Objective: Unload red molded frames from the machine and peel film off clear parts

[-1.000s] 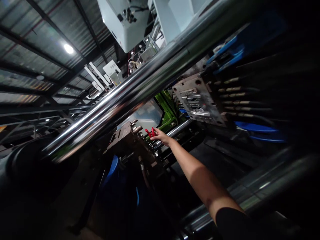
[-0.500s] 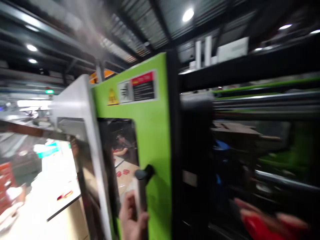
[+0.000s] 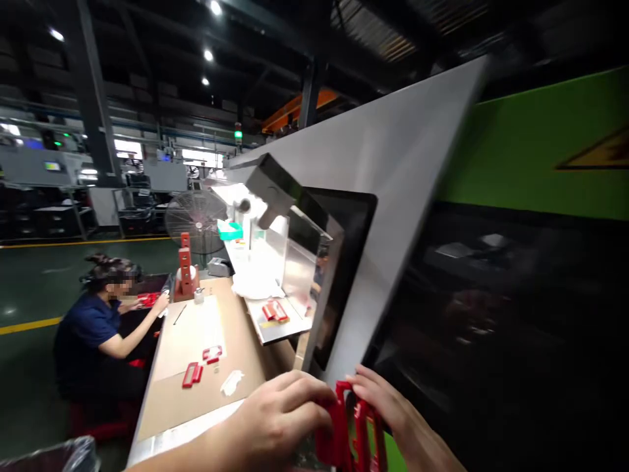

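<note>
Left hand [image 3: 275,419] and right hand [image 3: 388,410] both gripped one red plastic moulding [image 3: 351,429]. The yellow warning label [image 3: 597,152] on the green machine [image 3: 531,151] was unreadable.

Glossy red plastic part [image 3: 351,429]; matt cardboard tabletop [image 3: 243,354]; smooth metal shelf [image 3: 282,331].

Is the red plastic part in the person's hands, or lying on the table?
In the hands. Left hand and right hand both grip the red plastic part, held up beside the cardboard-covered table, not resting on it.
</note>
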A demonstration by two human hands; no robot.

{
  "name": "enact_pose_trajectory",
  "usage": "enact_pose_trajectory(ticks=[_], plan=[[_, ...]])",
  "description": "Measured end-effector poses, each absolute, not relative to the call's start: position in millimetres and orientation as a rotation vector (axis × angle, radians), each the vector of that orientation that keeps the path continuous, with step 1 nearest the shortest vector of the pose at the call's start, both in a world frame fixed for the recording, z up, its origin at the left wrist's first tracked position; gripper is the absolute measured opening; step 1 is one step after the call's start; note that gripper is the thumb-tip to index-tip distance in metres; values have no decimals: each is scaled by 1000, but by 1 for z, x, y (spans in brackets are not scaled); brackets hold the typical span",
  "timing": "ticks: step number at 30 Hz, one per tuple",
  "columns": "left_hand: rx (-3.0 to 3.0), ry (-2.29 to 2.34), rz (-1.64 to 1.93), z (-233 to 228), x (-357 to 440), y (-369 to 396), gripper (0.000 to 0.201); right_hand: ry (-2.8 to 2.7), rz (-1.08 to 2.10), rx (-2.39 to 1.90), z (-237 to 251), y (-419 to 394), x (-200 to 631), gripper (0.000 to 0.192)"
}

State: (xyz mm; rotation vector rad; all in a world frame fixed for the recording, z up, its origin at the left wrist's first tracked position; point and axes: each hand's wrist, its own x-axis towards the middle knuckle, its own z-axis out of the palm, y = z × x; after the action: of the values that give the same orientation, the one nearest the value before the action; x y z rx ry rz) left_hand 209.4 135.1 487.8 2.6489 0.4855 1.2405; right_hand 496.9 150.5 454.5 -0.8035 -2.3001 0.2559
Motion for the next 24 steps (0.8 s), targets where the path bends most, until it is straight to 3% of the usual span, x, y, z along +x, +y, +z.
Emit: enact_pose_trajectory(ticks=[3,6,9,12,15,19,24], plan=[[2713,895,1204,474,171,127,30,-2466,114,-620,467,173,435,112],[2631,1156,1178,461,134,120,24,-2518,110,-489,478,192,396,111],[2228,1299,1503,462,96,120,26,-2423,129,-473,487,210,385,103],[1355,1108,1826,489,76,127,36,-2304,134,-566,488,230,386,100],[676,725,1876,528,85,139,45,-2347,218,-499,478,248,381,105],[455,499,1884,563,119,160,45,-2409,410,-357,449,270,375,112],[461,392,1909,569,139,182,48,-2325,745,-419,411,298,392,116]])
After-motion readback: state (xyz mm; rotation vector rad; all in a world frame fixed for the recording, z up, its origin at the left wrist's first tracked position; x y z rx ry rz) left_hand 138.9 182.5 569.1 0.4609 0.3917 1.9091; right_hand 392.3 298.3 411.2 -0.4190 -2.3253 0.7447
